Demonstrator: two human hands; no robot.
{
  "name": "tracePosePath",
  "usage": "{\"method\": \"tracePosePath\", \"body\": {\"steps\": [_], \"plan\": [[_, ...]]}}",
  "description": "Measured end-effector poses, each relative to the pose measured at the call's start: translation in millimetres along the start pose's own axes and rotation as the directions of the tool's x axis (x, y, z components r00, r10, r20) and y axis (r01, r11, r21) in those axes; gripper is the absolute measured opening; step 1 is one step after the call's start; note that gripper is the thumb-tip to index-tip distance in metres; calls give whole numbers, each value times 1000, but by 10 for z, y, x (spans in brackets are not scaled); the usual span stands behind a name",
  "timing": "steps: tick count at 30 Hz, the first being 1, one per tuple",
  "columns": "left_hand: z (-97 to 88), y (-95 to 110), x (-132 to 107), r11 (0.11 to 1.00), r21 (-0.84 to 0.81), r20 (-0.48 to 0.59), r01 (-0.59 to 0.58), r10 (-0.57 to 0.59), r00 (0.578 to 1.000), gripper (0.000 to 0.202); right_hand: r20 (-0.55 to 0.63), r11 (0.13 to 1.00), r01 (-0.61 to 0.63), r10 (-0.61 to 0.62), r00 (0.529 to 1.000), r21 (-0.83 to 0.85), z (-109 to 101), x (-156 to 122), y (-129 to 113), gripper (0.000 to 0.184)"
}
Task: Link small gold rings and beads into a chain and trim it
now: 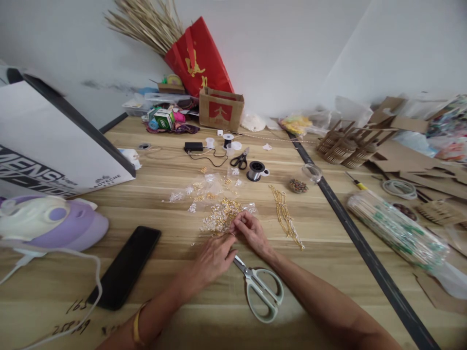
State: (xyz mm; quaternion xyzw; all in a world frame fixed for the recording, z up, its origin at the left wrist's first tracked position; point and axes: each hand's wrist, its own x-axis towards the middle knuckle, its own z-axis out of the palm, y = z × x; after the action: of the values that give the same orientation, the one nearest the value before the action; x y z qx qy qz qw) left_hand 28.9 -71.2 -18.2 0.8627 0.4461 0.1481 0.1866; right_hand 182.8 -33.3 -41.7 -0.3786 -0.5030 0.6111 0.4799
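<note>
My left hand (216, 255) and my right hand (251, 233) meet at the near edge of a pile of small gold and silver beads or findings (221, 215). The fingertips of both are pinched together; whatever lies between them is too small to make out. Just below my hands rest scissors with pale green handles (249, 274), blades pointing toward my left hand. To the right of my right hand, gold-coloured chains (282, 211) lie stretched out. Small clear bags (211, 187) of similar bits are scattered behind the pile.
A black phone (127, 267) and a purple-and-white appliance (73, 223) with a white cord sit on the left. Black scissors (240, 159), a wire spool (256, 170) and a dish of beads (298, 185) lie farther back. Wrapped sticks (397, 228) are on the right.
</note>
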Motion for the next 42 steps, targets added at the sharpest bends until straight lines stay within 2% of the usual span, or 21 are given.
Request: {"method": "tracePosePath", "body": {"steps": [4,7,9,12,16,22,29,33,42], "plan": [[39,-7,-49,958,202,19,-203,204,979,9,-2,1000,-11,11,1000,-2,-6,9,22,30],[20,-84,-28,956,192,-17,-220,227,974,12,-15,1000,-5,4,1000,-25,3,14,9,31],[-12,-159,11,980,114,-96,-165,177,980,12,-19,999,4,-4,1000,-33,9,17,-2,30],[-47,-278,76,997,-75,-205,-21,5,979,11,-16,999,12,-13,1000,-31,13,21,-1,29],[-29,-372,133,976,-207,-188,75,-115,975,20,12,1000,11,-10,1000,-28,6,22,14,29],[-14,-357,169,964,-242,-107,113,-142,984,12,44,1000,25,-25,999,-11,13,18,5,29],[-36,-387,179,926,-366,-150,88,-152,977,11,53,999,32,-30,998,-39,12,1,14,30],[-23,-440,179,896,-427,-120,121,-189,975,9,68,995,58,-52,996,-77,25,-21,36,28],[22,-537,165,835,-531,-87,148,-227,970,8,76,998,-58,60,995,-26,58,-52,97,29]]}}
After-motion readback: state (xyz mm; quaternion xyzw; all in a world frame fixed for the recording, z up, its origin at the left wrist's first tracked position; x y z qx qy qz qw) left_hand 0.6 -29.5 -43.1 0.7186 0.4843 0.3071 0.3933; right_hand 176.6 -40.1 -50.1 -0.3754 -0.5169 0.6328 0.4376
